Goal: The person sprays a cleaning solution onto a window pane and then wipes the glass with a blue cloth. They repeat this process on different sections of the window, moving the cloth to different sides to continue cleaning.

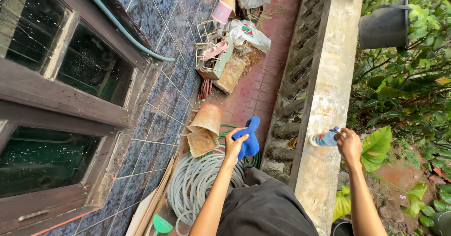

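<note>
My left hand grips a blue cloth that hangs down in front of me over the red tiled floor. My right hand is stretched out to the right and holds the top of a clear plastic bottle with a blue cap, which rests on the flat top of a concrete balustrade wall. My dark trousers fill the bottom centre.
A coiled grey hose lies on the floor below the cloth, beside orange-brown pots. A window with dark wooden frames and a blue tiled wall stand at left. Clutter and bags sit at the far end. Green plants and a black pot are beyond the wall.
</note>
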